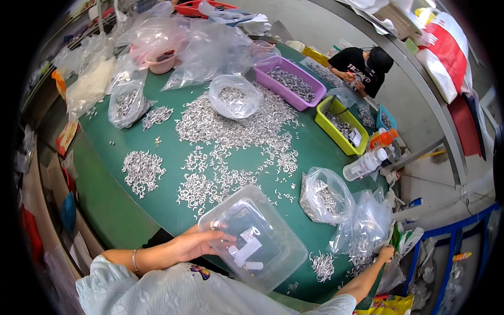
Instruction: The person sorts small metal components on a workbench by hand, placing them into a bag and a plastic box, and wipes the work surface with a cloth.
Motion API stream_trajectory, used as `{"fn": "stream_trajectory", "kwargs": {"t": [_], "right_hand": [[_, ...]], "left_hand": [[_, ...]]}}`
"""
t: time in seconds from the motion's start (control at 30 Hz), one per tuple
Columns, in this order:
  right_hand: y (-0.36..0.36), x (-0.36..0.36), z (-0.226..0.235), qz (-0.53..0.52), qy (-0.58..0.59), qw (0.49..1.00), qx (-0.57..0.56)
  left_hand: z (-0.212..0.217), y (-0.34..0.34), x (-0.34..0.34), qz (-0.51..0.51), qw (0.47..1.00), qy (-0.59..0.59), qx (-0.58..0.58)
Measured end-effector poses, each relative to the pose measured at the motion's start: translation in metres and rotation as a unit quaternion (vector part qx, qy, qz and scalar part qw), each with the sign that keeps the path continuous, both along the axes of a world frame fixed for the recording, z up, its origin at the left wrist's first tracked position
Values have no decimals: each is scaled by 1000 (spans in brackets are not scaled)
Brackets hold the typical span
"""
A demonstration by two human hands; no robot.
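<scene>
Plastic box (pixel 281 236): over green table (pixel 170 215), white bits (pixel 247 249) inside
Left hand (pixel 194 244): half closed, holding box's side
Right hand (pixel 386 254): curled near clear bags (pixel 367 220), can't tell if holding anything

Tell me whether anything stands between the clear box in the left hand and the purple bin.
Yes: a heap of silvery pieces lies on the green table in front of the purple bin, with looser pieces nearer the clear box. The open plastic bag on the heap sits left of that straight line.
</scene>
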State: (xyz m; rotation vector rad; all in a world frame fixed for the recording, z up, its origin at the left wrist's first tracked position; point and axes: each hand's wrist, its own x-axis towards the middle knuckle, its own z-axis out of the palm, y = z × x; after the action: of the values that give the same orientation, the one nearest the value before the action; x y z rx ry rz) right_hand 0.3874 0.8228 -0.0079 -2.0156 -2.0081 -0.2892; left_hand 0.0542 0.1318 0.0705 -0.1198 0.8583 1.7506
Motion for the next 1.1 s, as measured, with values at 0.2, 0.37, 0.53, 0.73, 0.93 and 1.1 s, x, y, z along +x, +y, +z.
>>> {"fn": "stream_trajectory", "kwargs": {"t": [0.2,0.37,0.53,0.73,0.93,1.1], "right_hand": [[-24,6,51,-44,140,956,254],[-112,-10,147,84,315,864,383],[-241,-27,188,301,505,756,288],[-399,-114,136,423,439,783,123],[-436,-198,81,452,453,768,2],[-424,-227,41,503,372,780,-21]], "left_hand": [[-4,-3,4,8,1000,16,25],[5,-22,16,-3,999,35,10],[3,-69,46,19,998,53,3],[-35,-140,82,22,997,43,-63],[-56,-167,96,-28,991,68,-113],[-92,-157,90,-2,992,2,-124]]}}
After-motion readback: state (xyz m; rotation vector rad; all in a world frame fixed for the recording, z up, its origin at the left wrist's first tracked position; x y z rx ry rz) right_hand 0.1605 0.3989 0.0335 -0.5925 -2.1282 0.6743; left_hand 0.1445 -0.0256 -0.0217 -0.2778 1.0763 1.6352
